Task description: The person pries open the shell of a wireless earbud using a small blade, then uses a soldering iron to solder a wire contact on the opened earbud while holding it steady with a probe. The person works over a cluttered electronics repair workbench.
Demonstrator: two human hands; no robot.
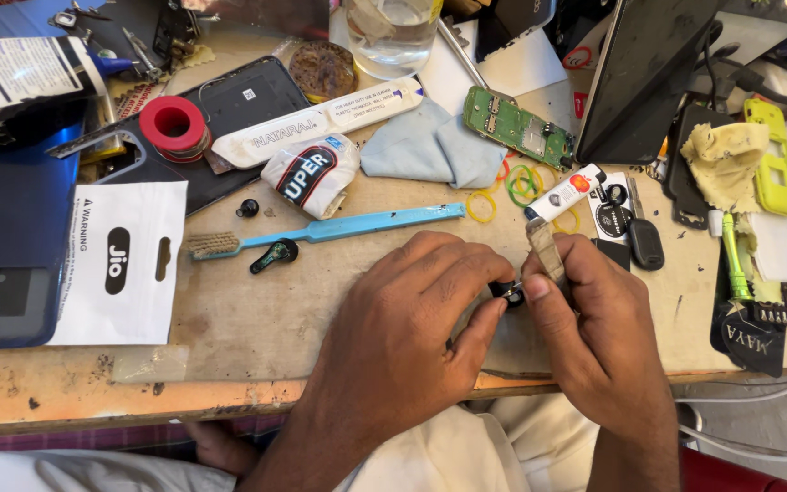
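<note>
Near the front edge of the bench (229, 319), right of the middle, my two hands meet over bare scuffed wood. My left hand (412, 319) is curled with thumb and forefinger pinched onto a small black part (505, 291), glossy and roundish, probably an earbud, though it's mostly hidden so I can't swear to it. My right hand (585, 319) is closed around a tan strip (546, 248), which looks like a folded bit of sandpaper or card, its long axis running up and away from me toward the far edge. The strip's lower end sits right at the black part, touching or nearly so. Both hands are equally close; the part lies between the fingertips.

Just beyond, a matching black earbud (274, 256) lies loose beside a light blue toothbrush (321, 232) with worn bristles, handle running left to right. Yellow and green rubber bands (507, 189) sit behind my hands, a bare green circuit board (517, 127) past them, and a soft blue cloth (430, 146) crumpled beside it.
</note>
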